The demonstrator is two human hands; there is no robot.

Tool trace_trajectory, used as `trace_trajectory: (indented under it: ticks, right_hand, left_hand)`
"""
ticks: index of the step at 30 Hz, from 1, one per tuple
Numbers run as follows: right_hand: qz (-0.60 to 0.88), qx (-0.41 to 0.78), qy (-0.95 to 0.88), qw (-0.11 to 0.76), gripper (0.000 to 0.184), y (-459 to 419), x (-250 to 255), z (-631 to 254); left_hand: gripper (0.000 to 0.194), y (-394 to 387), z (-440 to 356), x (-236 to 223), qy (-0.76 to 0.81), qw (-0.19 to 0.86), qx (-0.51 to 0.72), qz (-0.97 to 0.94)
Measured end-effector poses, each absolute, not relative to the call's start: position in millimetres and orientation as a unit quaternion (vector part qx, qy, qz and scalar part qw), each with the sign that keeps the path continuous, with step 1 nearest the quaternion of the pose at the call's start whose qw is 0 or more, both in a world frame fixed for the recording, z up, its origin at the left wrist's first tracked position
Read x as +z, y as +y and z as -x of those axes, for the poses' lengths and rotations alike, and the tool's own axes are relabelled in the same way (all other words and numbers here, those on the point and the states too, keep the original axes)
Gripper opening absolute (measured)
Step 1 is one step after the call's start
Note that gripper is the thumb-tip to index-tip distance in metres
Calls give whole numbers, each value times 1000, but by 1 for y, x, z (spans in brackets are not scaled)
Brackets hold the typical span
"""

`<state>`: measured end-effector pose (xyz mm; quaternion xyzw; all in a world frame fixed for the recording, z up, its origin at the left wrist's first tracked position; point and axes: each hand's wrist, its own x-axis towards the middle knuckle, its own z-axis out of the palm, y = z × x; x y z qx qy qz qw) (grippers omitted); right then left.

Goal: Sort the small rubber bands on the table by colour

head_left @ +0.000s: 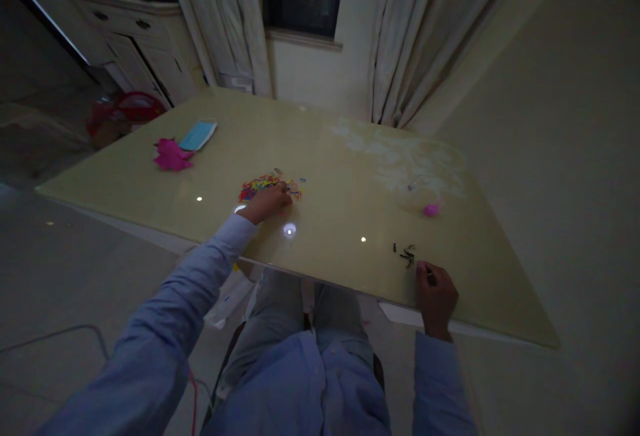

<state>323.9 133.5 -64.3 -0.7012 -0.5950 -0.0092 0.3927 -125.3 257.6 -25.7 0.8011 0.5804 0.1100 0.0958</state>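
While the left hand (pixel 270 201) bends over the right edge of a pile of small coloured bands (pixel 254 187) on the tabletop (pixel 320 156), I cannot tell whether its fingers are pinching any. Near the front edge, the right hand (pixel 436 293) has its fingers curled together, anything inside hidden, just beside some thin black pieces (pixel 407 256). Beyond them lies a pink item (pixel 431 210); far left, a blue face mask (pixel 199 135) sits by crumpled pink material (pixel 173 155).

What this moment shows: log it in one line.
left hand: at colorful pile | right hand: curled beside black pieces | table: blue mask, pink item
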Motion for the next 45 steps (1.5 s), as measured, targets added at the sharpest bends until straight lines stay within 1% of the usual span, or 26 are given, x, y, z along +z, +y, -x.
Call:
trace_trajectory:
  ticks: [3,5,7,9,12,14,16,17,19,21,23,24,26,29,30,32,34,37,39,43,45]
  right_hand:
    - [699,-11,-593,399,47,133,-64,-324]
    - [697,-11,-592,404,46,133,-64,-325]
    - [698,-8,-590,406,46,133,-65,-326]
    - [699,-7,-589,405,46,133,-65,-326]
    - [700,-11,-587,406,45,133,-66,-325]
    - [701,-12,-585,407,45,133,-66,-325]
    - [701,-12,-585,407,46,133,-66,-325]
    - [701,-12,-585,407,46,133,-66,-325]
    - [701,-11,-586,407,45,133,-66,-325]
    - [702,-11,-584,407,44,133,-66,-325]
    - [703,-8,-583,406,43,133,-65,-325]
    - [703,-7,-584,405,42,133,-65,-325]
    - [703,-4,-586,403,43,132,-65,-324]
    - [701,-7,-586,406,43,132,-66,-325]
    - [702,-8,-586,406,43,132,-66,-325]
    - [701,-10,-586,406,42,132,-67,-326]
    - [701,-12,-588,404,41,132,-68,-327]
    - [699,-18,-591,403,43,133,-70,-328]
    - [698,-20,-591,403,43,133,-70,-328]
    - [695,-22,-590,410,41,133,-71,-328]
    - [691,-28,-594,411,41,133,-70,-328]
  left_hand:
    - [18,261,126,-28,551,71,73,-828]
    - [18,263,126,-31,547,74,79,-830]
    - [18,265,125,-32,554,103,117,-818]
    - [17,265,123,-32,570,152,207,-780]
    - [17,258,116,-24,584,271,394,-657]
    - [24,247,109,-14,557,397,493,-537]
    - [27,232,100,-2,489,534,536,-434]
    - [27,224,96,3,453,581,545,-401]
    - [24,210,86,9,412,624,555,-364]
    - [22,205,78,8,415,621,563,-353]
    - [22,209,74,0,459,580,570,-357]
    - [22,213,74,-6,496,539,575,-364]
    - [23,224,77,-18,581,414,574,-401]
    - [19,236,88,-31,670,210,498,-509]
    - [19,238,92,-33,681,171,463,-541]
    - [20,240,99,-35,687,145,415,-578]
    - [21,242,104,-36,688,156,400,-585]
    - [22,245,110,-37,685,203,405,-571]
    - [26,247,112,-36,674,261,438,-534]
    - [39,246,113,-32,619,417,534,-398]
    - [43,244,114,-29,585,476,557,-347]
